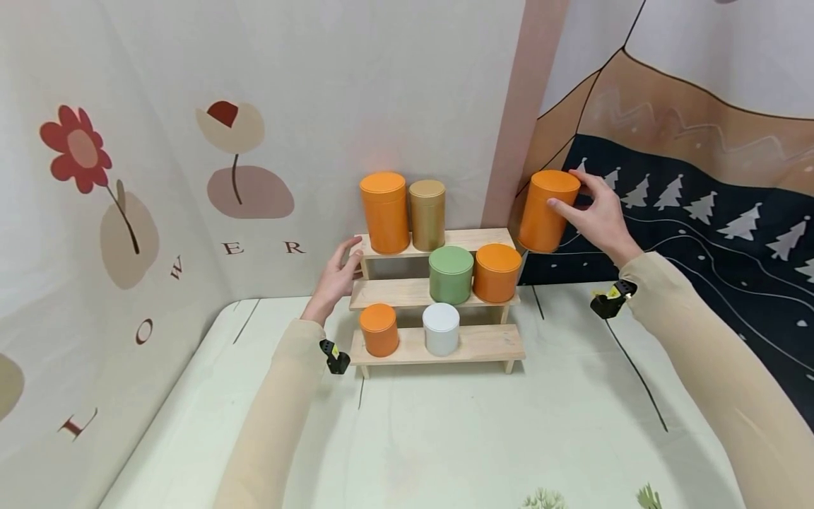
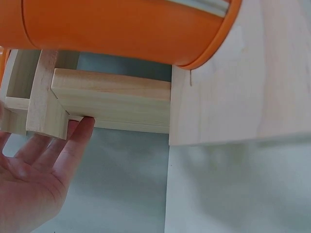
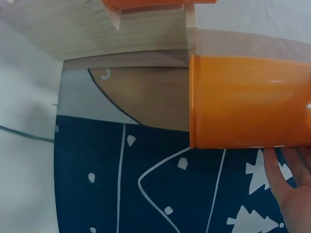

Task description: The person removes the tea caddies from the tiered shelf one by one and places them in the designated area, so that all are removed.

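Note:
My right hand holds a tall orange canister near its lid, thumb on the front and fingers at the far side. The canister hangs slightly tilted, just right of the top tier. In the right wrist view its orange side fills the right, with fingers against it. My left hand is at the left end of the wooden three-tier stand, its fingers loosely extended. In the left wrist view, a fingertip touches the stand's wood. Another tall orange canister and a gold canister stand on the top tier.
A green canister and an orange one stand on the middle tier. Below are a small orange canister and a white one. Printed cloth hangs behind; pale cloth covers the table.

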`<state>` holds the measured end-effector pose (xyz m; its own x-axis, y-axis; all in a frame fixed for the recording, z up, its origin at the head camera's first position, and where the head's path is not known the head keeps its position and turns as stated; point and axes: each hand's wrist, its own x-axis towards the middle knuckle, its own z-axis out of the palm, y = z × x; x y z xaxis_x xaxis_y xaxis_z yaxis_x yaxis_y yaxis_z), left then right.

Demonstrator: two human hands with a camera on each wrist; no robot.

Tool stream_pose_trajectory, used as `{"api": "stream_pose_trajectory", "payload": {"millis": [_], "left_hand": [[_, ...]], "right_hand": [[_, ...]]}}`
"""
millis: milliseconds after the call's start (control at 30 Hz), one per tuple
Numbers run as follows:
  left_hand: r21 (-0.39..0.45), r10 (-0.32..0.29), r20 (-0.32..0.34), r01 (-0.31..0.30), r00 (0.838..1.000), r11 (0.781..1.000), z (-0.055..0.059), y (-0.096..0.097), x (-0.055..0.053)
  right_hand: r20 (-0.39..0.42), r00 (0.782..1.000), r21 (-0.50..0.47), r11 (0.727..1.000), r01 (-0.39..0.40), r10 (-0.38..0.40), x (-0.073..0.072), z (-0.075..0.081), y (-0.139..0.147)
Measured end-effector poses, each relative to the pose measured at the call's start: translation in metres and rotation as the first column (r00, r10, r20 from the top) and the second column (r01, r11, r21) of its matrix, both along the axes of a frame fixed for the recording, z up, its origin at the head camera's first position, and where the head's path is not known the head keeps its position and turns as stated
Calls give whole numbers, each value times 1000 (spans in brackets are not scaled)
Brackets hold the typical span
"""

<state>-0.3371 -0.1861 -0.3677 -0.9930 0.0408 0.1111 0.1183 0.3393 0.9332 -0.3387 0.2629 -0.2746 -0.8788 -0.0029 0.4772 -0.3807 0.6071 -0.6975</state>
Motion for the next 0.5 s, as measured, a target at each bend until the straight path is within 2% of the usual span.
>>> {"api": "stream_pose_trajectory", "payload": {"millis": [367,500], "left_hand": [[-6,-3,16,3,1000,1000,-1,0,0],[-6,-3,2,3,1000,1000,0,0,-1]], "right_hand": [[-9,1000,-8,1000,15,-15,2,-18,12],[-9,1000,-1,1000,27,-27,4,-23,15]]}}
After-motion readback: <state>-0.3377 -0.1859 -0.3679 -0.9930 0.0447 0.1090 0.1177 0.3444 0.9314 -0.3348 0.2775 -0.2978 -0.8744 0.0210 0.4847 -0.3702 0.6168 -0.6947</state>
